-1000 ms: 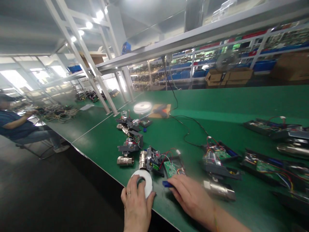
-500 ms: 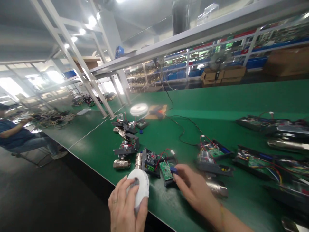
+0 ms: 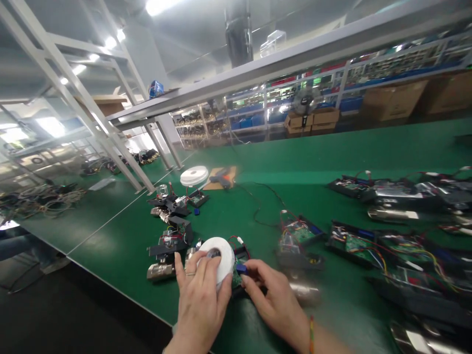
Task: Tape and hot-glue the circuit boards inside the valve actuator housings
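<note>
My left hand (image 3: 201,292) is wrapped round a white roll of tape (image 3: 223,250), with fingers over its centre hole. Between the thumb and fingers of my right hand (image 3: 275,292) is a small blue block (image 3: 241,269). The block is right over a green circuit board (image 3: 236,280) in an open black housing, and I cannot tell whether it touches. The tape roll covers most of the housing's wired half. Just left of my left hand lies another valve unit with a metal valve body (image 3: 161,271).
More opened valve units (image 3: 300,236) with loose wires crowd the right side. A stack of white rolls (image 3: 194,175) stands behind, beside a glue gun (image 3: 222,179) on cardboard. Another blue block (image 3: 196,212) lies on the green table (image 3: 217,214). A metal shelf (image 3: 206,87) spans overhead.
My left hand has brought the tape roll up and towards my right hand, over the valve unit. My right hand still pinches the blue block above the board. The view has swung right.
</note>
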A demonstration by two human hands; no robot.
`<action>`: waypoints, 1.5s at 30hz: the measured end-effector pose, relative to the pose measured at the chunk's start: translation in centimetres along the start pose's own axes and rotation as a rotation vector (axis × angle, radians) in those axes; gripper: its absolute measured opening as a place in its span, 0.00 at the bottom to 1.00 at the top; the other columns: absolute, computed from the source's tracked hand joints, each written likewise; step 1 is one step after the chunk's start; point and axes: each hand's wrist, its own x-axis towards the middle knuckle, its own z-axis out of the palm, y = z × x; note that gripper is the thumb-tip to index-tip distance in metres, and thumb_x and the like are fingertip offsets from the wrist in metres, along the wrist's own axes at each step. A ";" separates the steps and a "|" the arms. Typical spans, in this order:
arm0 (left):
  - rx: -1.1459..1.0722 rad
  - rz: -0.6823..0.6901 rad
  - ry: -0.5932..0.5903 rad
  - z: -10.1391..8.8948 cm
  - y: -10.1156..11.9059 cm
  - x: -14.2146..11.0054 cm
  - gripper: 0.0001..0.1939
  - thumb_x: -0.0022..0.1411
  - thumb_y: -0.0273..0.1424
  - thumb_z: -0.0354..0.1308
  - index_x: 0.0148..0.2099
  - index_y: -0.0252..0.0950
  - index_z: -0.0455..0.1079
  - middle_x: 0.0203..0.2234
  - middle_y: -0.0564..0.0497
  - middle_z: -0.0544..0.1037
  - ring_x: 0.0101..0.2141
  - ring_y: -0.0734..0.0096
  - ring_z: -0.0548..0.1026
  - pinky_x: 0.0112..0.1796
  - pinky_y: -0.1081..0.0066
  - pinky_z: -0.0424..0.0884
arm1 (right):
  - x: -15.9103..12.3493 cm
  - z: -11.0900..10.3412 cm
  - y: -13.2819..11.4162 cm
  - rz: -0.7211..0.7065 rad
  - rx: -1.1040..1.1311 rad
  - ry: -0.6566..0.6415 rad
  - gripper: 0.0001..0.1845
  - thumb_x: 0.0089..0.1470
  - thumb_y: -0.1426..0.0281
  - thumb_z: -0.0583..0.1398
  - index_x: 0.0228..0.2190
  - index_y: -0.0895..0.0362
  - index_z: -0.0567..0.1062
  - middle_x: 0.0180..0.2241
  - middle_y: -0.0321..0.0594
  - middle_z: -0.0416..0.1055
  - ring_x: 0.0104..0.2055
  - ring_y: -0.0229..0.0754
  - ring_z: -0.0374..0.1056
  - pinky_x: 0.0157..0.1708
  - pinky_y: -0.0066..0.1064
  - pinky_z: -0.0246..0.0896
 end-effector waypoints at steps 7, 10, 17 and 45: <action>-0.020 -0.011 -0.057 0.3 0.5 -0.1 0.13 0.68 0.34 0.54 0.53 0.40 0.68 0.46 0.52 0.77 0.53 0.58 0.66 0.67 0.54 0.29 | -0.1 0.0 0.0 -0.033 -0.021 0.013 0.07 0.65 0.70 0.55 0.42 0.55 0.72 0.35 0.38 0.76 0.34 0.38 0.74 0.35 0.24 0.68; -0.031 -0.020 -0.035 0.3 0.7 0.2 0.12 0.68 0.34 0.53 0.52 0.39 0.69 0.45 0.51 0.77 0.52 0.57 0.66 0.67 0.53 0.30 | -0.1 -0.1 -0.1 -0.044 -0.041 0.021 0.07 0.65 0.70 0.55 0.42 0.55 0.72 0.35 0.38 0.76 0.35 0.38 0.74 0.35 0.25 0.67; 0.013 0.024 -0.087 0.2 0.6 0.2 0.14 0.68 0.33 0.54 0.54 0.38 0.68 0.46 0.50 0.77 0.54 0.56 0.66 0.67 0.49 0.30 | 0.1 0.0 0.1 -0.062 -0.098 0.038 0.07 0.65 0.70 0.55 0.41 0.55 0.73 0.34 0.38 0.76 0.33 0.39 0.73 0.33 0.26 0.66; -0.022 -0.276 0.488 2.2 1.8 -6.0 0.21 0.65 0.26 0.54 0.60 0.32 0.62 0.43 0.40 0.73 0.50 0.51 0.70 0.58 0.44 0.64 | 3.0 -3.0 0.0 -0.249 -0.672 -0.321 0.15 0.63 0.80 0.50 0.43 0.56 0.73 0.38 0.44 0.74 0.40 0.48 0.70 0.36 0.34 0.64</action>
